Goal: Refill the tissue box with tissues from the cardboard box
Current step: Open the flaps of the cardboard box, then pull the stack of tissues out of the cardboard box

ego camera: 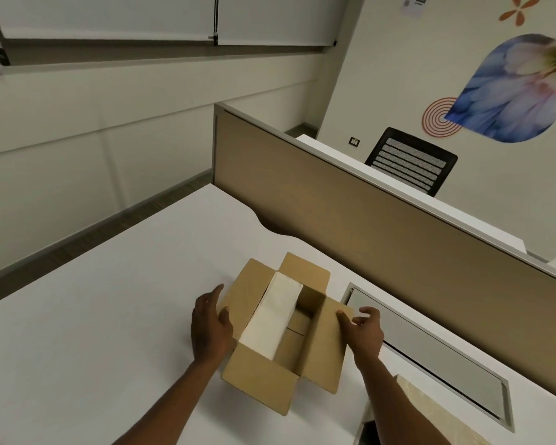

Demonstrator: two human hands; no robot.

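One big white desk (pixel 93 332) holds the open cardboard box (pixel 257 380). Keep its flaps wide so the white tissues (pixel 272 319) inside don't snag. They lie between your hands, close to your left hand (pixel 210 326), which rests flat on one flap. Your right hand (pixel 365 332) pinches the other flap.

Left hand (pixel 211 324), right hand (pixel 365 332) on cardboard box (pixel 257 382)
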